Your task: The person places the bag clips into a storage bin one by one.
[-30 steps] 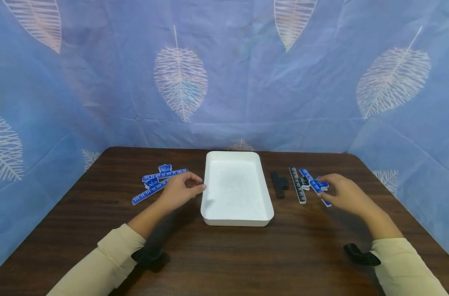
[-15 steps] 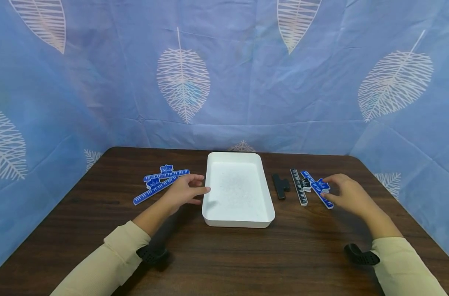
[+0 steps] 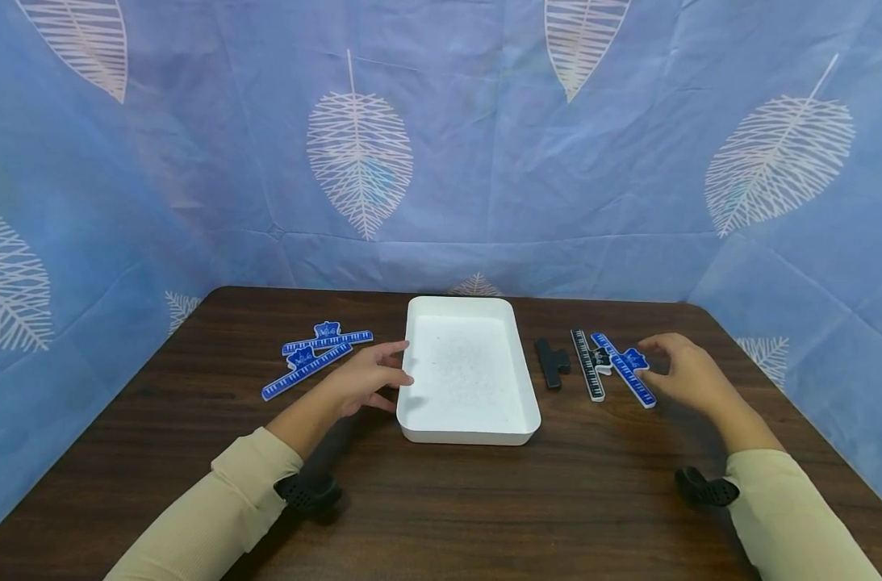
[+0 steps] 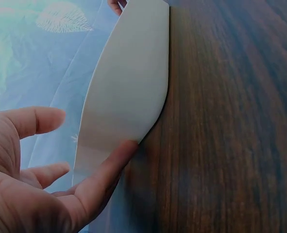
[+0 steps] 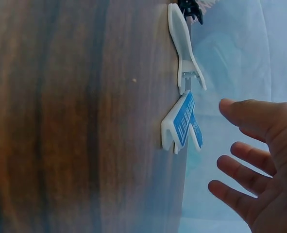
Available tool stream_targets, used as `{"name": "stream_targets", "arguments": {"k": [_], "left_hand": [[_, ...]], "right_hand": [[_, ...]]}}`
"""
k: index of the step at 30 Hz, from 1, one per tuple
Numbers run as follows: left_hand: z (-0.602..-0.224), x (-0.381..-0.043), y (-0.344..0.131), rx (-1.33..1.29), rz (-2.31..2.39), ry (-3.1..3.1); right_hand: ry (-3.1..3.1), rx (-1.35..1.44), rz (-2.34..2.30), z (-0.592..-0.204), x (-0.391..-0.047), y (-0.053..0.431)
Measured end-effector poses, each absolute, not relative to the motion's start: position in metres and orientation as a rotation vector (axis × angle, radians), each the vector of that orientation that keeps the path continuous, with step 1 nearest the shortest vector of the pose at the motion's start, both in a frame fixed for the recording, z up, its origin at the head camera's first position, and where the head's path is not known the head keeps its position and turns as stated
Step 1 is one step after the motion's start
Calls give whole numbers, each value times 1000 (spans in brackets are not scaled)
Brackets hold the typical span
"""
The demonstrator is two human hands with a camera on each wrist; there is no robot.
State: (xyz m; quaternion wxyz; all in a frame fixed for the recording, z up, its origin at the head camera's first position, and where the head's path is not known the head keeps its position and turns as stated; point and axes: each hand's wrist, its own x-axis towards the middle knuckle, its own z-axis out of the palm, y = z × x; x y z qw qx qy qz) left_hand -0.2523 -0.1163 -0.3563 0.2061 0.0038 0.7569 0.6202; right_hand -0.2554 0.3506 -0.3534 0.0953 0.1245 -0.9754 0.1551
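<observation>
1. Left hand (image 3: 364, 379): fingers spread, nothing clamped. They're touching the long side of the white tray (image 3: 470, 371), one laid against its outer wall.
2. Right hand (image 3: 683, 371): fingers apart, holding nothing. The blue clip (image 3: 625, 371) is just beyond the tips, tab facing them; the wrist view shows a gap.
3. Past that from those fingers, toward the tray: a black-and-white clip (image 3: 587, 367), then a plain black clip (image 3: 552, 363). Two more clips, the far blue one (image 3: 342, 341) and the near blue one (image 3: 306, 373), sit just beyond the left knuckles, away from the tray. All of it's on the table (image 3: 484, 508).
4. Handling, my guess: tray's stiff and fairly light, smooth enough to slide, so I'd steady it by a side wall. Clips look light, hard, a bit slick, not fragile. I'd pinch the raised tab, though squeezing hard probably opens the jaws.
5. Writing: piano-key print along the bars, pale script on the tabs, too small for me to read. No brand that I can spot.
</observation>
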Motion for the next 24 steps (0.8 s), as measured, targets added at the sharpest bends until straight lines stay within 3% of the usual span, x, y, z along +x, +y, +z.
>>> {"name": "stream_targets", "arguments": {"k": [24], "left_hand": [[-359, -253, -121, 70, 1776, 2021]], "right_hand": [[-3026, 365, 420, -357, -273, 345]]}}
